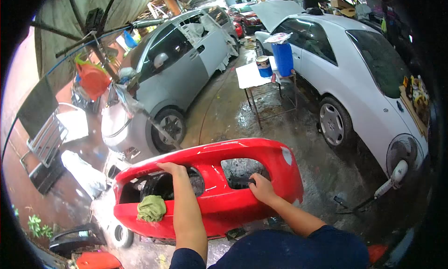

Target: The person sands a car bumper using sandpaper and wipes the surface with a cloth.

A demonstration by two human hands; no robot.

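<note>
A glossy red car bumper (214, 201) lies across the space in front of me, with wide openings and a pale patch near its upper right end. At the upper edge of the left opening, my left hand (172, 169) grips the bumper, its fingertips partly hidden. My right hand (262, 189) is closed at the lower right edge of the other opening. A dark strip shows beside its fingers; whether it is held I cannot tell. Draped over the bumper's lower left bar is a crumpled green cloth (151, 208).
A grey car (186, 66) stands at the left and a white car (359, 87) at the right. Between them, a small table (247, 77) bears a paint can (263, 66) and a blue container (283, 58). A fan (402, 157) stands at the right.
</note>
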